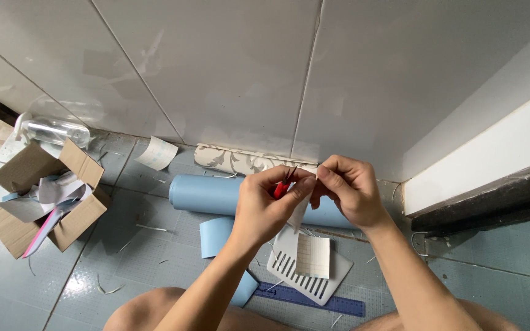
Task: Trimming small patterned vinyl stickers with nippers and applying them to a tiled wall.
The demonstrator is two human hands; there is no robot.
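Both hands, left (265, 205) and right (348, 190), pinch a strip (299, 214), seemingly paper.

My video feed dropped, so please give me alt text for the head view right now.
Two bare hands meet above a tiled floor: the left hand grips a small red-handled tool, while the right hand pinches a thin pale strip. Below lie a blue roll, a white slotted plate, a blue ruler and, far left, an open cardboard box.

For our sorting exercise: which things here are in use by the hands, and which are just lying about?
In use: left hand, right hand, red-handled cutter, white strip.

Lying about: blue roll, patterned roll, cardboard box, vent cover, blue ruler, clear bottle.
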